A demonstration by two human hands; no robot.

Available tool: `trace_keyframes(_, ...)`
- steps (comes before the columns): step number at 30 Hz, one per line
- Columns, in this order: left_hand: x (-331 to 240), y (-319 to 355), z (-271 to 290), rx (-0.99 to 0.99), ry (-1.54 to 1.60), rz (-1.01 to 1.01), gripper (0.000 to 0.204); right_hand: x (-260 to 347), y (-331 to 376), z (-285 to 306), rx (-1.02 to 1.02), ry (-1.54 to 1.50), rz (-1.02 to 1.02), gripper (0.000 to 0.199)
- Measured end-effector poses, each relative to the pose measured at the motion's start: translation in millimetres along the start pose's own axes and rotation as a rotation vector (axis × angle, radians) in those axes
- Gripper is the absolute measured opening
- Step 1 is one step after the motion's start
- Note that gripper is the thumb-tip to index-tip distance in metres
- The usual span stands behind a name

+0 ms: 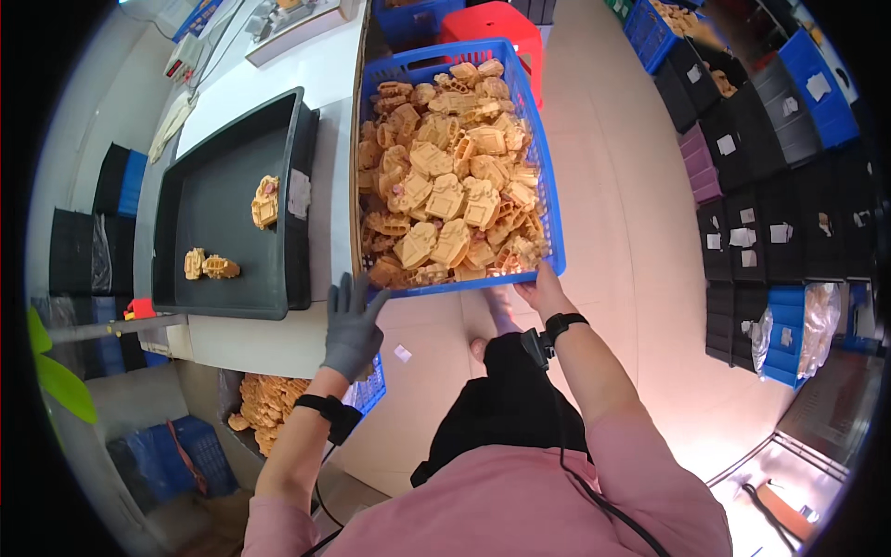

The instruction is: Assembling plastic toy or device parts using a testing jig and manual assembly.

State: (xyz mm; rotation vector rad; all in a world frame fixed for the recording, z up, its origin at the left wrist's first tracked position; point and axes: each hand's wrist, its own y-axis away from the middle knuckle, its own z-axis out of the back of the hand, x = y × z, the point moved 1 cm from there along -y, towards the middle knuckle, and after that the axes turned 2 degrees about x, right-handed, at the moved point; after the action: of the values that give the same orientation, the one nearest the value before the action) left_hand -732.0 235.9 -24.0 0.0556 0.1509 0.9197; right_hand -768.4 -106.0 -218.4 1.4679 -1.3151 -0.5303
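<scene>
A blue plastic crate is heaped with tan moulded pieces, some flat-faced and some hollow. My left hand, in a grey glove, is at the crate's near left corner. Its fingers are spread and the tips reach toward the rim; whether they touch it I cannot tell. At the near right corner my bare right hand grips the crate's edge, with some fingers hidden by it. Left of the crate, a black tray on the table holds a tan piece and two smaller ones lying together.
The white table runs along the left, with a shallow box at its far end. A red stool stands behind the crate. Stacked black and blue bins line the right side. More tan pieces fill a container below the table.
</scene>
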Motion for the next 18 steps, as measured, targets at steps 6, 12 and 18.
trace_keyframes(6,-45,-29,-32,0.051,0.333,-0.066,0.064,-3,-6,15,0.019,0.005,-0.095,0.049)
trace_keyframes(12,-23,-54,-82,0.331,0.285,0.19,0.053,-7,6,-2,-0.034,0.025,-0.142,0.047)
trace_keyframes(18,-30,-77,-97,0.306,0.009,0.061,0.028,-15,-14,4,-0.035,0.003,-0.013,0.04)
